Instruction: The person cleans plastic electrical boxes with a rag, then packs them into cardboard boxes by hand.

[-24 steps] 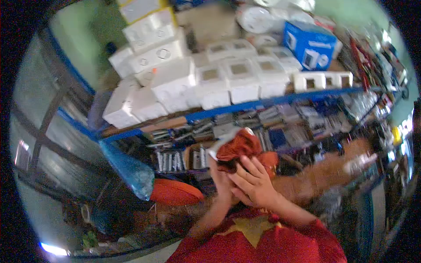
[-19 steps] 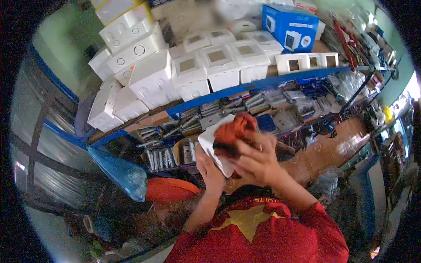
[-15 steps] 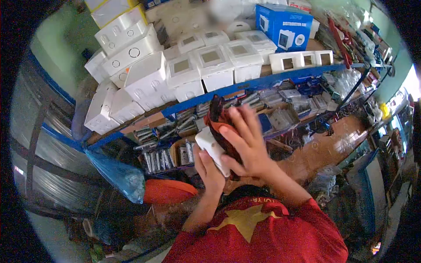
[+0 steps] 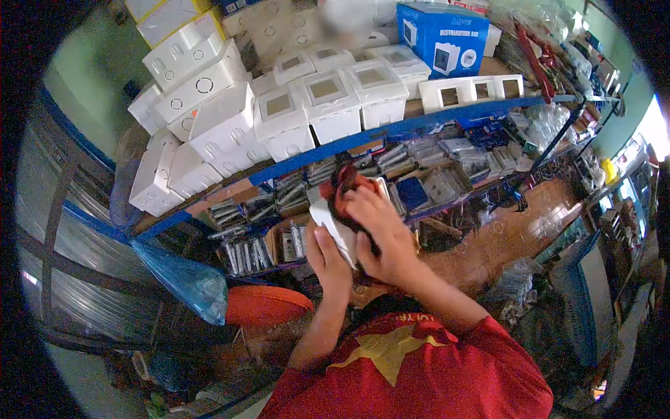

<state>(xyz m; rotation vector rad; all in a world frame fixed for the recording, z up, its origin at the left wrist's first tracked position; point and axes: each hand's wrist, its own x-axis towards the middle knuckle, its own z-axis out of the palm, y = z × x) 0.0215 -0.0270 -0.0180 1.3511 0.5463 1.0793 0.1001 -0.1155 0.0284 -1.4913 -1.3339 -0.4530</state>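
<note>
And there's the left hand (image 4: 331, 262), wrapped along the near side of a white plastic box (image 4: 328, 220), thumb up against the wall, taking its weight. Across from it, the right hand (image 4: 380, 227) has a fistful of reddish-brown cloth (image 4: 342, 190), fingers curled into the folds, bunched right over the box's upper part. The pair sit up in front of the chest, tilted, clear of the shelf (image 4: 335, 150) where similar white boxes with windows (image 4: 283, 126) are lined up.

How does it handle? Light, I'd judge, perched on one hand like that, and stiff: straight edges, flat walls. The smooth face looks a touch slippery, and thin plastic could crack at a corner if dropped. Best purchase is low on opposite side walls, fingers spread, palm underneath, no pinching at the rim. The cloth's another matter: limp, soft, plenty of give, easily grabbed anywhere by the bunch. What lies beneath it, I can't tell.
</note>
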